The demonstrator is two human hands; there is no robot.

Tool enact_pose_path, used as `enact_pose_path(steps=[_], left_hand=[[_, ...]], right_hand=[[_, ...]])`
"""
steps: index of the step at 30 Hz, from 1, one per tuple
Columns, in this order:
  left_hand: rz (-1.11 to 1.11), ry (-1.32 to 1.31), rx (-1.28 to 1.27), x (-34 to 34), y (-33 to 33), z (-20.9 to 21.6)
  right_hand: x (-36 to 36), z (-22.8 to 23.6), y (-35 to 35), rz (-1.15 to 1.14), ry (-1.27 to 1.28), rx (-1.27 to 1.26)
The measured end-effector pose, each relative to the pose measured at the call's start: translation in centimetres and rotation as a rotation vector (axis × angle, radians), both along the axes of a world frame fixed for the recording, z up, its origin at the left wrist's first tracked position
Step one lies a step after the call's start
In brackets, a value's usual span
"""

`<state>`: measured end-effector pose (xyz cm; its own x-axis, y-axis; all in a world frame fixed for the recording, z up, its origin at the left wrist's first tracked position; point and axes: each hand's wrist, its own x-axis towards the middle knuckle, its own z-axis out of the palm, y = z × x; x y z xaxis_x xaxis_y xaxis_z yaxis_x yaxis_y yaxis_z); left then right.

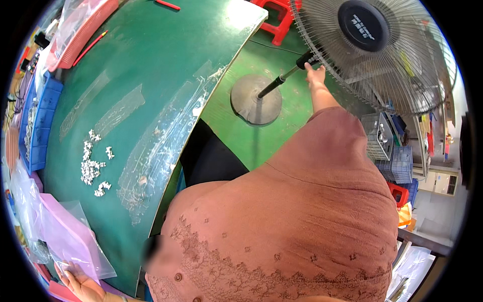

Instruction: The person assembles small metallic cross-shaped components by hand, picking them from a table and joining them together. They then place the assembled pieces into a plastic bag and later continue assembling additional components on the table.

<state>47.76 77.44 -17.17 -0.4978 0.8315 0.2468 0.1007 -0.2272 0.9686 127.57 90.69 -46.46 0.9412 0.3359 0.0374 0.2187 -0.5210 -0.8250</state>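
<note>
Nearest us, left hand (80, 283) lies flat, fingers spread on a clear bag (75, 236); right hand (316, 74) reaches far right, fingers touching the fan (372, 50) neck; pole (276, 84) slants down-left.

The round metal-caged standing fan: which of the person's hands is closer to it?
The right. The right hand reaches out to the round metal-caged standing fan, touching near the black neck below its cage. The left hand rests far off on a clear plastic bag at the green table's edge.

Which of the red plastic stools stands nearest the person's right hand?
The red plastic stool at the top, behind the fan pole, lies nearest the right hand; the other red stool sits beside the blue crates.
</note>
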Motion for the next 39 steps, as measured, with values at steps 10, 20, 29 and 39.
enact_pose_path(steps=[10,20,29,39], left_hand=[[0.033,0.073,-0.056,2.4,1.8,1.1],[0.057,0.069,-0.063,1.4,1.4,1.0],[0.141,0.013,-0.068,0.2,0.1,-0.2],[0.044,0.100,-0.026,1.5,1.0,0.3]], right_hand=[[0.5,4.0,0.2,0.234,0.435,0.311],[2.5,4.4,0.9,0.260,0.496,0.268],[3.6,3.9,1.4,0.236,0.405,0.176],[2.7,3.8,0.9,0.317,0.462,0.167]])
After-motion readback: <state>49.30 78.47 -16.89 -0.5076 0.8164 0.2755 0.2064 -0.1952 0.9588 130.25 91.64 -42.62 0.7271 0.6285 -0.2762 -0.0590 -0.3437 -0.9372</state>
